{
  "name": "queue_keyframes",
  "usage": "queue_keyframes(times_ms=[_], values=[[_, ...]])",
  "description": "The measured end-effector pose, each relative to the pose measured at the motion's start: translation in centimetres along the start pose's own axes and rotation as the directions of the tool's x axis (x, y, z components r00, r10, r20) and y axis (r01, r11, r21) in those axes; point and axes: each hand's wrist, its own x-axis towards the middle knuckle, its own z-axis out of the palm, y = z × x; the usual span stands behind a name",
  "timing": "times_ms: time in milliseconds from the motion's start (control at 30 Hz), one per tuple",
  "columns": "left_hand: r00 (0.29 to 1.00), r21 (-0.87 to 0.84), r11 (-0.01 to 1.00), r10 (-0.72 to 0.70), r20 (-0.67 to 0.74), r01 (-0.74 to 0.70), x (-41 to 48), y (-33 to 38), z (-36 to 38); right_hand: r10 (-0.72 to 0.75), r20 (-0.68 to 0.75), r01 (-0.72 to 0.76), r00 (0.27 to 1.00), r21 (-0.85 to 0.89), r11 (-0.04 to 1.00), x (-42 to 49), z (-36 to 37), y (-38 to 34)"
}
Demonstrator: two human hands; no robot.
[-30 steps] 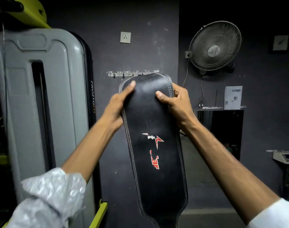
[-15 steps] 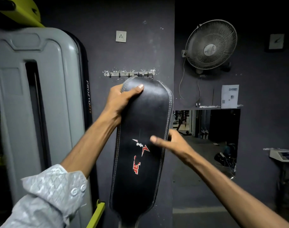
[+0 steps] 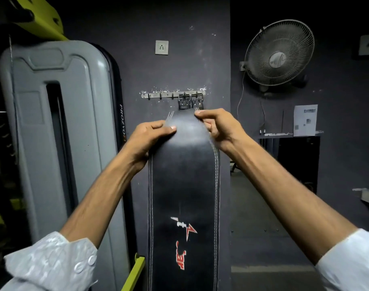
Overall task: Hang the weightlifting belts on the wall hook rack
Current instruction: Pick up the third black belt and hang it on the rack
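Observation:
A wide black leather weightlifting belt [image 3: 184, 185] with white stitching and a red logo hangs down the dark wall. Its narrow top end leads up to two metal buckles [image 3: 191, 101] that sit on the right hooks of the metal wall hook rack [image 3: 158, 95]. My left hand [image 3: 150, 135] grips the belt's upper left edge, thumb across the front. My right hand [image 3: 217, 127] pinches the upper right edge just below the buckles. The top of the belt is blurred.
A tall grey gym machine cover [image 3: 59, 133] with yellow-green frame parts stands close on the left. A wall socket [image 3: 161, 47] sits above the rack. A wall fan [image 3: 279, 53] hangs at the right, above a dark opening and a posted paper [image 3: 305, 120].
The view has moved closer to the wall. My right hand rose from the belt's middle back to its upper right edge. The buckles now show on the rack's hooks.

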Motion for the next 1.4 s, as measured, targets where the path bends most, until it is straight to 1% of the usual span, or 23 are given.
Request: queue_keyframes(times_ms=[33,67,100,167,233,333,400,467,533,567,633,700,733,833,867,967,1033,1100,1167,1200,1333,1400], values=[[0.999,0.008,0.999,-0.036,-0.021,0.036,0.6,-0.1,-0.3,-0.081,-0.011,0.079,0.997,-0.103,0.992,-0.2,0.1,0.5],[0.996,0.012,0.997,-0.082,-0.023,0.082,1.1,-0.1,-0.5,-0.178,-0.009,0.174,0.984,-0.161,0.972,-0.6,0.3,1.0],[0.991,0.001,0.991,-0.134,0.005,0.134,1.6,-0.2,-0.5,-0.254,-0.013,0.248,0.967,-0.168,0.954,-0.9,0.3,1.4],[0.975,-0.055,0.976,-0.204,0.092,0.209,2.1,-0.5,0.0,-0.33,0.004,0.328,0.944,-0.105,0.939,-1.3,-0.2,1.9],[0.973,-0.152,0.965,-0.194,0.129,0.213,2.9,-0.5,0.4,-0.401,0.067,0.405,0.914,-0.072,0.912,-1.4,-1.0,2.1],[0.992,-0.236,0.964,-0.122,0.032,0.126,4.6,1.2,1.8,-0.465,0.169,0.492,0.869,-0.195,0.849,-1.7,-1.7,2.5],[0.994,-0.187,0.981,-0.072,-0.083,0.055,5.7,2.3,2.6,-0.467,0.18,0.499,0.866,-0.245,0.831,-2.2,-2.1,3.1],[0.991,-0.066,0.998,-0.008,-0.131,0.0,6.0,2.5,3.5,-0.434,0.128,0.453,0.892,-0.22,0.864,-2.1,-2.9,3.4],[0.993,0.02,0.999,0.027,-0.119,-0.025,5.6,1.6,4.3,-0.369,0.064,0.374,0.927,-0.19,0.908,-1.8,-3.7,2.9],[0.993,0.039,0.998,0.045,-0.107,-0.041,5.0,1.2,4.6,-0.32,0.038,0.321,0.947,-0.207,0.924,-1.3,-4.1,2.4],[0.992,0.06,0.994,0.095,-0.079,-0.091,4.0,0.6,5.2,-0.211,0.011,0.207,0.977,-0.247,0.947,-0.4,-4.4,1.4],[0.991,0.066,0.99,0.125,-0.041,-0.122,3.1,0.3,5.7,-0.161,0.006,0.158,0.987,-0.238,0.958,0.3,-4.1,0.6],[0.992,0.084,0.988,0.128,-0.015,-0.127,2.7,0.1,5.9,-0.174,-0.015,0.165,0.985,-0.24,0.957,0.6,-3.8,0.2],[0.991,0.176,0.977,0.108,0.074,-0.119,1.8,-0.6,6.3,-0.245,-0.151,0.202,0.958,-0.255,0.946,1.5,-3.1,-0.9],[0.99,0.19,0.975,0.102,0.1,-0.119,1.5,-0.8,6.2,-0.259,-0.171,0.211,0.951,-0.257,0.943,1.9,-3.0,-1.1],[0.985,0.265,0.959,0.06,0.164,-0.103,1.0,-1.7,5.5,-0.351,-0.146,0.277,0.925,-0.375,0.885,2.3,-2.8,-1.0],[0.985,0.323,0.944,0.009,0.171,-0.065,1.0,-1.8,5.0,-0.414,-0.089,0.346,0.906,-0.409,0.845,2.1,-2.8,-0.2],[0.996,0.335,0.941,0.031,0.079,-0.056,1.6,-1.3,4.8,-0.442,-0.016,0.402,0.897,-0.384,0.831,1.6,-2.7,0.7],[0.992,0.309,0.947,0.113,-0.057,-0.09,2.6,-0.4,4.7,-0.436,0.008,0.405,0.9,-0.386,0.828,1.4,-2.9,1.6],[0.985,0.301,0.948,0.139,-0.099,-0.103,3.1,-0.1,4.7,-0.434,0.015,0.404,0.901,-0.396,0.824,1.4,-3.1,2.1],[0.976,0.332,0.938,0.155,-0.15,-0.098,5.1,-0.1,4.8,-0.434,0.041,0.411,0.9,-0.414,0.812,1.4,-3.5,2.8],[0.965,0.306,0.944,0.184,-0.185,-0.121,5.8,-0.6,5.1,-0.438,0.055,0.42,0.897,-0.416,0.807,1.9,-3.7,3.0]])
